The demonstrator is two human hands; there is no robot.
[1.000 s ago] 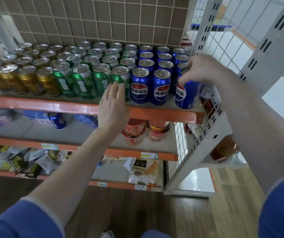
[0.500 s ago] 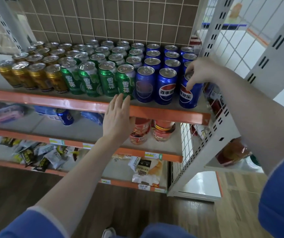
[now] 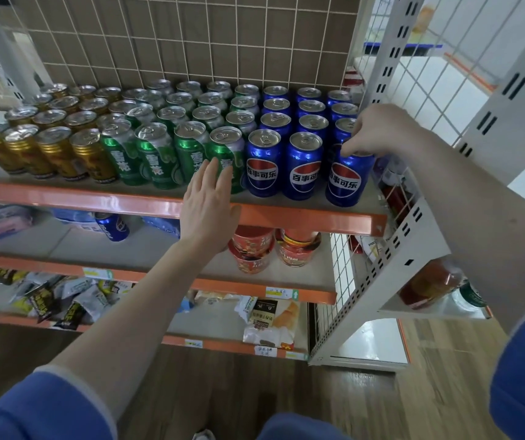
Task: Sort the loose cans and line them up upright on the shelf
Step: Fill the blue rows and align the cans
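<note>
The top shelf (image 3: 302, 219) holds upright cans in rows: gold cans (image 3: 54, 152) at the left, green cans (image 3: 156, 157) in the middle, blue cola cans (image 3: 262, 163) at the right. My right hand (image 3: 378, 131) grips the rim of the front right blue can (image 3: 347, 182), which stands a little apart from its neighbours. My left hand (image 3: 207, 208) is flat and open, fingers spread, resting against the shelf's orange front edge and the frontmost green can (image 3: 227, 147). One blue can (image 3: 113, 225) lies loose on the shelf below.
A brown tiled wall with wire mesh (image 3: 191, 42) backs the shelf. A white perforated upright (image 3: 391, 258) and wire side panel bound the right end. Red noodle cups (image 3: 254, 249) sit on the second shelf, snack packets (image 3: 61, 300) on the lowest one. Wooden floor lies below.
My view has shifted slightly. My right hand stays on the front right blue can's top. My left hand has slid a little lower along the shelf edge.
</note>
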